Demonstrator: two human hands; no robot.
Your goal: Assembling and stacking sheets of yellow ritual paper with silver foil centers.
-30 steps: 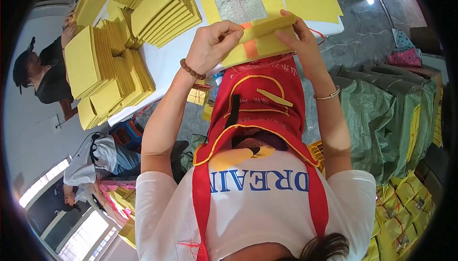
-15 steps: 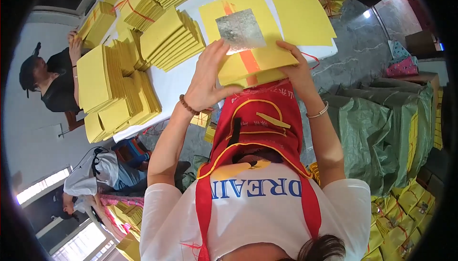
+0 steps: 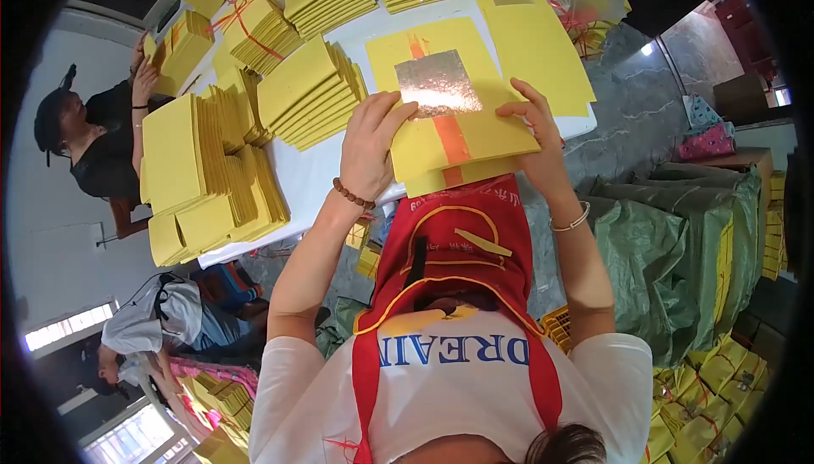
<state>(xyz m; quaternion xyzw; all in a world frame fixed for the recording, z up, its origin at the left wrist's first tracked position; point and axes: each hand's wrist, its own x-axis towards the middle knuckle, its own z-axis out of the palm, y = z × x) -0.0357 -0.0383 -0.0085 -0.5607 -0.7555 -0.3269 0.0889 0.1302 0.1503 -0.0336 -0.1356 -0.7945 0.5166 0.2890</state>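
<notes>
Over the table's near edge lies a folded yellow paper sheet (image 3: 500, 133) with an orange stripe and a shiny silver foil square (image 3: 439, 84). My left hand (image 3: 370, 146) grips its left edge, with the fingertips resting beside the foil and the thumb out of sight. At the right edge, my right hand (image 3: 541, 137) holds the sheet between bent fingers and a hidden thumb. The near part of the paper is folded, one layer showing below the other. Just beyond to the right lies a larger yellow sheet (image 3: 543, 48) with a grey patch.
Several stacks of folded yellow paper (image 3: 309, 91) cover the left and far parts of the white table (image 3: 297, 180). A person in black (image 3: 106, 137) handles a stack across the left side. Green bags (image 3: 644, 243) stand at the right; another person (image 3: 157, 320) bends at lower left.
The near part of the paper has come down flatter. My left hand's fingers have drawn closer together at its edge, and the view has shifted slightly.
</notes>
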